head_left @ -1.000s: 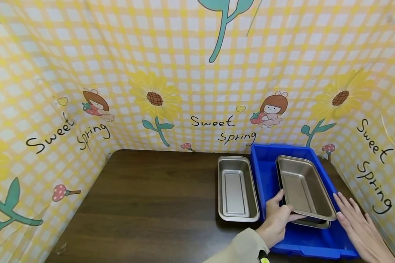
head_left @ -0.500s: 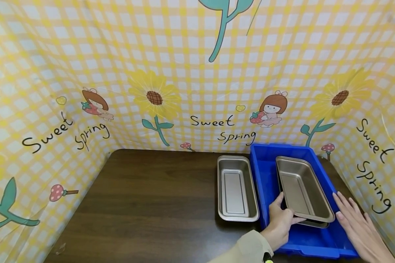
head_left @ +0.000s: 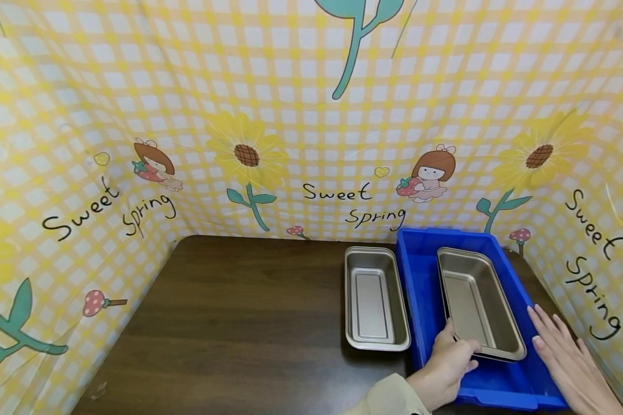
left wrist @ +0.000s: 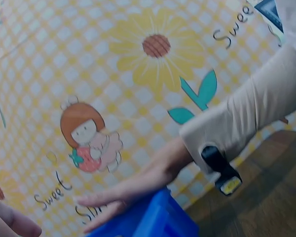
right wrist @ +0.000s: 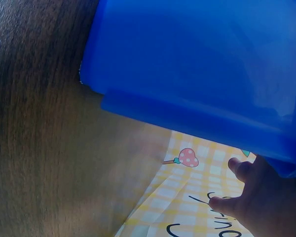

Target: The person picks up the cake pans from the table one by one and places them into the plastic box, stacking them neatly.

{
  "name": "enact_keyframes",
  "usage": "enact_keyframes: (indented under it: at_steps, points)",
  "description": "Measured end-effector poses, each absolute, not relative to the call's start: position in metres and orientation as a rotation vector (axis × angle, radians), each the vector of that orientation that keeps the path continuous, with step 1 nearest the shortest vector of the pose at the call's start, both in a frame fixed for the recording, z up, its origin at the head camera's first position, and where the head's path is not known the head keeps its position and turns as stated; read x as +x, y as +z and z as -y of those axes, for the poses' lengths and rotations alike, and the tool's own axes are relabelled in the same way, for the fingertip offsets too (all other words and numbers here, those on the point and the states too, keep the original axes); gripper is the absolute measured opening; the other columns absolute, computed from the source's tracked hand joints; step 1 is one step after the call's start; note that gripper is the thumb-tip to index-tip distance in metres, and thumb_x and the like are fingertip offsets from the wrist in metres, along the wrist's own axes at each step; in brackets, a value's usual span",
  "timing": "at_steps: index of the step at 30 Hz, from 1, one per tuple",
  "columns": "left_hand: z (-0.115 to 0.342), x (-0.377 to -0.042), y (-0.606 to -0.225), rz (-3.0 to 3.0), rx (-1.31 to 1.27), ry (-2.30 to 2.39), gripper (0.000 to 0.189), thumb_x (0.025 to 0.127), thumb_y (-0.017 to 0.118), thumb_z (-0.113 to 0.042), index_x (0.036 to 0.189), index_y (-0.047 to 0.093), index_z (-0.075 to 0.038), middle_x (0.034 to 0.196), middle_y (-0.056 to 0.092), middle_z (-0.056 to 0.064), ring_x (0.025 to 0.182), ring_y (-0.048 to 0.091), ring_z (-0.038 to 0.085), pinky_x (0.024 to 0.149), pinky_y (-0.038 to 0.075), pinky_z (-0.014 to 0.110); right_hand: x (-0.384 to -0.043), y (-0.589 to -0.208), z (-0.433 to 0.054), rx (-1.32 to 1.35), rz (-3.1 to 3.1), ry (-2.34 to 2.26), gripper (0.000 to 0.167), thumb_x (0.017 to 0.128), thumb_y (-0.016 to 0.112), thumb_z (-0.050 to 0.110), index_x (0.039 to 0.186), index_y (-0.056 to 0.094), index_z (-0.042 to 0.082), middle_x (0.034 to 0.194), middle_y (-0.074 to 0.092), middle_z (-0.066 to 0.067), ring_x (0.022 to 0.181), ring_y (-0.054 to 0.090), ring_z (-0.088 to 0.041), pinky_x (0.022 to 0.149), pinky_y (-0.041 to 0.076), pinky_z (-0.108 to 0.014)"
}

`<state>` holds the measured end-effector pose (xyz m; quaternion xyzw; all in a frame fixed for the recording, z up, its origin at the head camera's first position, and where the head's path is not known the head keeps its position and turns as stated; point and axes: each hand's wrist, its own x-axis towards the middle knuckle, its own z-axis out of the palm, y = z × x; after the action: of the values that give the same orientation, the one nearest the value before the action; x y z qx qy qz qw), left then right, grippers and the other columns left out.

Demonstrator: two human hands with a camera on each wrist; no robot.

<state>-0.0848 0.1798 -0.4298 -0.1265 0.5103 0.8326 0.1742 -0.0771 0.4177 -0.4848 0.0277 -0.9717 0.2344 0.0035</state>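
Inside the blue bin (head_left: 490,377), a bronze-coloured metal loaf pan (head_left: 469,297) sits tilted toward the right. A dark edge along its left side shows another pan directly beneath. My left hand (head_left: 446,366) grips its near left corner, with fingers at the side and near rim. Straight-fingered, my right hand (head_left: 563,346) rests against the bin's right rim. A separate loaf pan (head_left: 371,302) stands on the table just left of the bin. The left wrist view catches the right hand (left wrist: 133,192) over the bin's edge; in the right wrist view the bin's outer wall (right wrist: 197,59) fills the top.
The dark wooden table (head_left: 228,323) stretches away to the left. A yellow checked cloth (head_left: 311,115) with flowers and lettering walls in the back and both sides. A small clear scrap (head_left: 98,392) lies at the table's near left.
The upper pan's near end has come down onto the pan beneath, closing the gap between them. My left hand has shifted slightly right and nearer. The right hand stays at the bin's rim.
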Motion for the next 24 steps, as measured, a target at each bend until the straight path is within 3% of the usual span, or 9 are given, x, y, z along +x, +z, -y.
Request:
enact_keyframes:
  at_steps: [3, 7, 18, 24]
  points:
    - [-0.177, -0.083, -0.426, -1.416, -0.340, 2.369, 0.082, 0.073, 0.050, 0.014, 0.153, 0.033, 0.020, 0.158, 0.029, 0.043, 0.138, 0.045, 0.053, 0.106, 0.048, 0.072, -0.077, -0.484, -0.417, 0.080, 3.055, 0.739, 0.068, 0.116, 0.028, 0.037, 0.169, 0.000, 0.006, 0.172, -0.006, -0.031, 0.153, -0.022, -0.054, 0.108, -0.027, -0.081]
    - [-0.172, -0.081, -0.421, -1.397, -0.309, 2.359, 0.083, 0.073, 0.050, 0.011, 0.153, 0.031, 0.022, 0.159, 0.029, 0.042, 0.144, 0.038, 0.056, 0.106, 0.043, 0.077, -0.078, -0.483, -0.418, 0.076, 3.076, 0.740, 0.068, 0.116, 0.027, 0.038, 0.169, -0.002, 0.005, 0.171, -0.007, -0.032, 0.152, -0.023, -0.055, 0.107, -0.026, -0.083]
    - [-0.155, -0.080, -0.407, -1.351, -0.208, 2.365, 0.077, 0.076, 0.047, 0.012, 0.152, 0.038, 0.016, 0.161, 0.032, 0.036, 0.145, 0.038, 0.051, 0.109, 0.046, 0.071, -0.077, -0.483, -0.418, 0.085, 3.070, 0.731, 0.067, 0.117, 0.027, 0.037, 0.169, -0.002, 0.007, 0.171, -0.008, -0.031, 0.153, -0.024, -0.052, 0.108, -0.027, -0.081]
    - [-0.145, -0.078, -0.403, -1.326, -0.154, 2.369, 0.067, 0.078, 0.050, 0.012, 0.145, 0.048, 0.011, 0.155, 0.044, 0.029, 0.140, 0.046, 0.047, 0.106, 0.053, 0.063, -0.078, -0.482, -0.418, 0.085, 3.084, 0.740, 0.068, 0.117, 0.026, 0.039, 0.169, -0.004, 0.008, 0.172, -0.010, -0.028, 0.152, -0.025, -0.052, 0.108, -0.026, -0.082]
